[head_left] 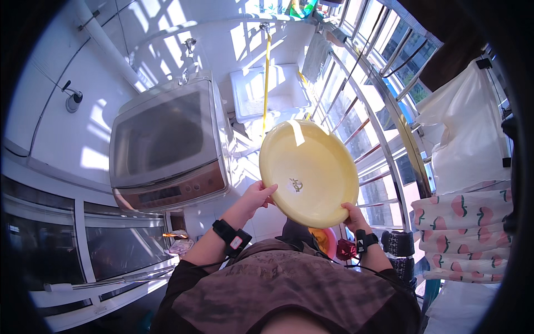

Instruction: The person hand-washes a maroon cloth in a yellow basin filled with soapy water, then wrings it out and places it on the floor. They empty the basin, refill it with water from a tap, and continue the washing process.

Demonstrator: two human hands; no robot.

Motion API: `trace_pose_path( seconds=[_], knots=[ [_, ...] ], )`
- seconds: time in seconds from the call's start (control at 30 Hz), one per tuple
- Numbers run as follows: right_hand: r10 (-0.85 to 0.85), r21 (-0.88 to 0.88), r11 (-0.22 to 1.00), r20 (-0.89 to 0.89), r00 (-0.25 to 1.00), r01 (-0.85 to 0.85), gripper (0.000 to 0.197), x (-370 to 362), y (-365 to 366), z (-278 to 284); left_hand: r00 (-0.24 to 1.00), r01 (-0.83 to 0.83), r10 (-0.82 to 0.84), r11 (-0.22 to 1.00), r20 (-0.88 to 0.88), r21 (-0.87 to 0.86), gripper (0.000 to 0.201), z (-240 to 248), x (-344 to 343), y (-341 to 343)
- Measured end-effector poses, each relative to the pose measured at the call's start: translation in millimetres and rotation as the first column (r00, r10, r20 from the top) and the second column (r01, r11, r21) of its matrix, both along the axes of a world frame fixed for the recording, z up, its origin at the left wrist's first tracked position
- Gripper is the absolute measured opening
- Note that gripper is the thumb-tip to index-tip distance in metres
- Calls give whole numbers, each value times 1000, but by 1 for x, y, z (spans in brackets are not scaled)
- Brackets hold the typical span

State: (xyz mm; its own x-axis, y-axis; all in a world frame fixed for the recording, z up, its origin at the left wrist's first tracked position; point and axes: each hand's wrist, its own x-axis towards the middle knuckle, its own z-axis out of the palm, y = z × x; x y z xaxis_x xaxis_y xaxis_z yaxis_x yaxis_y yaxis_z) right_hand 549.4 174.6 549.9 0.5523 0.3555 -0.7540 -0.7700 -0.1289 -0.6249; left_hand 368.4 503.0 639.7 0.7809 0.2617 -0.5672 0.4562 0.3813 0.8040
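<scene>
Yellow plastic basin is up in mid-air btwn both hands, tilted w/ its inside facing the camera; L hand pinches the L rim, thumb over the edge, & R hand pinches the lower R rim. White-grey washing machine stands off to the L, white sink beyond w/ yellow hose hanging in front, pink tub partly hidden below

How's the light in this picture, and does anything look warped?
Head view: sun throws bright patches and barred shadows on the left wall; head view: glare whitens parts of the sink, and a bright stripe lies on the yellow basin; head view: the railing bows, and the corners go black.
</scene>
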Motion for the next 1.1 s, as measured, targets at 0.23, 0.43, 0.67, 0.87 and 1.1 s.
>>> trace_pose_path(
  seconds=[0.23, 0.43, 0.67, 0.87, 1.1],
  knots=[
    [105, -115, 988, 39, 994, -100, 35, 175, 111, -17, 937, -336, 332, 941, -107, -24, 30, -21, 130, 59],
    [420, -173, 897, 54, 906, -406, 32, 290, 182, -12, 843, -534, 521, 840, -136, -92, 25, -36, 173, 62],
    [563, -165, 825, 151, 813, -540, 39, 331, 277, -3, 694, -717, 706, 696, -139, -46, 20, -13, 196, 103],
    [646, -379, 748, 227, 729, -545, 62, 385, 351, -6, 691, -721, 720, 681, -62, -129, 22, -7, 234, 149],
    [676, -536, 733, 503, 539, -418, 71, 448, 424, -17, 688, -721, 725, 675, -40, -157, 18, -5, 260, 216]
  ],
)
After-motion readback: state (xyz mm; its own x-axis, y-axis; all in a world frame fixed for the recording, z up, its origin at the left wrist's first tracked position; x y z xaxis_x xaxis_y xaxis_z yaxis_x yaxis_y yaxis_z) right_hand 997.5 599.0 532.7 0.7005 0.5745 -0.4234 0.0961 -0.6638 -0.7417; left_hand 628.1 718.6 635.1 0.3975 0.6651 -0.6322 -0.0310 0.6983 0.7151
